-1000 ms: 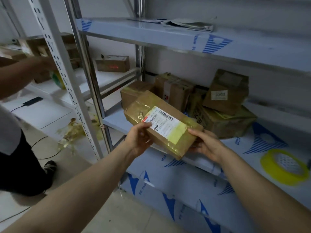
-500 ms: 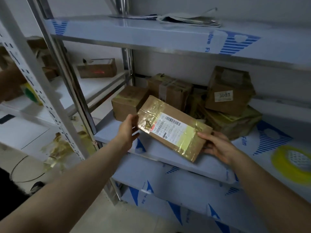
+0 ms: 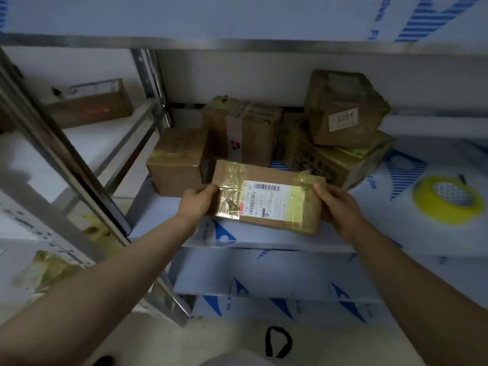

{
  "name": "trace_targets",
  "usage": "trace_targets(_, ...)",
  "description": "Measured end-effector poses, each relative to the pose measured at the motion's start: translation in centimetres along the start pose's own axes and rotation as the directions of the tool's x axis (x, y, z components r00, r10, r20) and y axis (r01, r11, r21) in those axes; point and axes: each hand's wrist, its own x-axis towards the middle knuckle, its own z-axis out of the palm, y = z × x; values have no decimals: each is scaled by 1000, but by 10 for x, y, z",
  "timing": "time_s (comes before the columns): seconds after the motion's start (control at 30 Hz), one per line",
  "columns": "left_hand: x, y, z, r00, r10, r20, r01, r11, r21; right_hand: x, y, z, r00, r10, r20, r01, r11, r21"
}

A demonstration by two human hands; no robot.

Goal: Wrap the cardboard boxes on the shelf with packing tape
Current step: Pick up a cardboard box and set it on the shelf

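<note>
At the far left, a slanted metal upright post (image 3: 66,159) closes that side of the bay. An elbow swung outward could strike it.

The left hand (image 3: 196,203) is clamped on the left end of the flat box (image 3: 269,199), with the thumb on top over glossy, wrinkled tape. A slip is judged most likely here, since that film gives little grip. The box is held low over the front part of the shelf (image 3: 264,243), and whether it rests on the surface cannot be told. Its near edge lies just behind the shelf lip, so it could tip to the floor if it were let go there.

The right hand (image 3: 340,207) is clamped on the opposite end, so the 2 hands are apart by the box's length. Just behind it, 1 tilted box (image 3: 343,109) sits askew on a taped lower box (image 3: 335,159) (a stack that looks easy to upset). It could be toppled if the flat box were pushed back or turned.

The tape roll (image 3: 449,199) lies well apart at the far right. To fetch it, 1 hand would have to be freed, leaving the box held by a single end.

Room is limited behind by a brown box (image 3: 177,162) and a middle box (image 3: 243,133), and above by the upper shelf (image 3: 237,19). Open surface is seen between the right hand and the roll, and free space in front of the lip.
</note>
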Motion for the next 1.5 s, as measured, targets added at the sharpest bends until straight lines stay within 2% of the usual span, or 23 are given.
trace_targets(0.1,1,-2,-1,1000,-28,-11,28,999,-28,-4,1,2,998,13,-55,-12,1000,17)
trace_targets(0.4,-6,-4,4,999,-43,-7,42,992,-122,0,0,-2,1000,23,-5,-23,998,61)
trace_targets(0.57,-13,1,6,998,-48,-33,39,971,-238,-1,-10,-4,998,-48,32,49,998,-40)
trace_targets(0.73,-11,16,3,997,-11,-71,-10,959,-285,0,-23,1,999,-45,27,40,989,145)
trace_targets(0.93,-5,21,1,998,-29,-48,12,950,-313,4,-24,7,993,-30,-114,48,986,158)
trace_targets(1.13,-3,29,0,999,50,-21,-55,920,-387,0,-29,18,985,2,-170,46,959,280)
trace_targets(1.23,3,29,0,998,70,-5,-67,930,-361,1,-29,23,977,12,-215,51,958,282)
trace_targets(1.4,10,28,-1,999,36,-1,-34,927,-374,-4,-31,31,962,15,-272,57,965,256)
trace_targets(1.5,11,29,-3,1000,21,-9,-23,918,-395,-7,-33,35,966,9,-257,63,961,270)
